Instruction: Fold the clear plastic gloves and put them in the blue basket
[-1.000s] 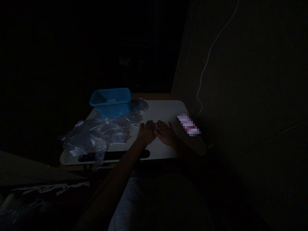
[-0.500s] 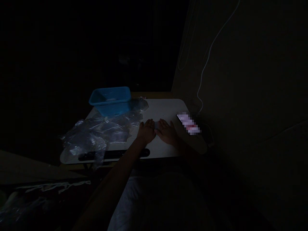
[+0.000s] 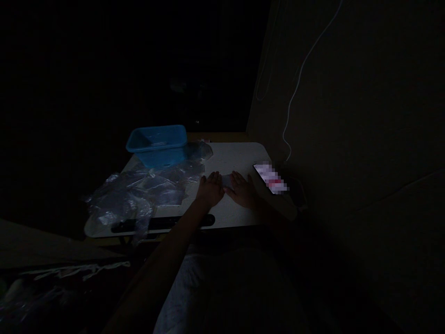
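Both palms face down on the white table. My left hand lies flat with its fingers stretched forward. Beside it my right hand is flat too, its thumb pointing toward the left hand. Between and partly under them is a small, pale, thin flat piece, perhaps plastic; the dim light hides its kind. To the left of my left hand, clear plastic bags or sheets lie spread in a crumpled heap.
A blue plastic basin stands at the table's back left, touching the plastic. A lit phone lies at the right. One white cable hangs along the wall. A dark slot runs along the front edge, with plastic drooping over it.
My hands have moved slightly apart, showing a little more of the pale piece between them. The whole view has shifted slightly; the basin, plastic and phone stay in place.
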Demonstrator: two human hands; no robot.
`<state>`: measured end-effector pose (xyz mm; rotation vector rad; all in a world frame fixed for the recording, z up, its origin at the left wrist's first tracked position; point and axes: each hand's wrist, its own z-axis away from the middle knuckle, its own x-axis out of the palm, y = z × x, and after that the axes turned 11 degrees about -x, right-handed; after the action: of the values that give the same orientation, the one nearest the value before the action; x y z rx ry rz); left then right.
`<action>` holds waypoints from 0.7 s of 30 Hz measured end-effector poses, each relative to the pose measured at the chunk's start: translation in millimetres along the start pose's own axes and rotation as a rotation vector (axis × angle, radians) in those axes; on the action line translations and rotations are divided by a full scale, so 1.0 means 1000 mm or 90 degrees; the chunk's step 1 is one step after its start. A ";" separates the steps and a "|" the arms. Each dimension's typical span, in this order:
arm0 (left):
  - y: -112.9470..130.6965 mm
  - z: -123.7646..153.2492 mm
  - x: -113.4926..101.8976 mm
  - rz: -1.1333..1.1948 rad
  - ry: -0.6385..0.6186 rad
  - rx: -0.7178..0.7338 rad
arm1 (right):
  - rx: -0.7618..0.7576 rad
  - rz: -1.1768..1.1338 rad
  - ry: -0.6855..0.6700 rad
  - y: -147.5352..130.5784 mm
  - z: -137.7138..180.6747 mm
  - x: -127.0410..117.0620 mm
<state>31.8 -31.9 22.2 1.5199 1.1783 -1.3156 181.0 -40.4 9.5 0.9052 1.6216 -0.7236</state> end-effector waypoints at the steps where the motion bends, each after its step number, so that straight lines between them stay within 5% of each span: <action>1: 0.000 0.000 0.000 0.000 0.001 -0.001 | -0.002 0.001 0.002 0.000 0.000 0.000; 13: -0.001 0.001 0.000 0.000 0.002 -0.010 | -0.006 0.015 0.013 -0.001 0.001 0.001; 21: -0.002 0.002 0.001 0.012 0.013 -0.026 | -0.022 -0.023 -0.077 0.007 -0.001 -0.005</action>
<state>29.8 -33.2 21.1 1.5157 1.1942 -1.2591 186.9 -36.8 14.3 0.7942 1.5417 -0.7596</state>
